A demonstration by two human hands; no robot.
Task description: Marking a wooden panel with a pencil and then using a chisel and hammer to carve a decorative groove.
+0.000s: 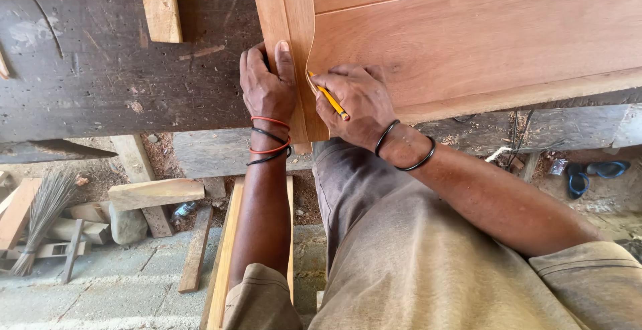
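Marking curve on board.
My left hand [267,82] presses the wooden template [289,29] flat; my right hand [354,102] pinches a yellow pencil [330,99] against the plank [481,36].

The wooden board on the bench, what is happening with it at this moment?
A person is marking wood. The left hand presses a curved wooden template flat on the end of a long reddish board. The right hand holds a yellow pencil with its tip at the template's wavy edge. The board lies across a dark workbench.
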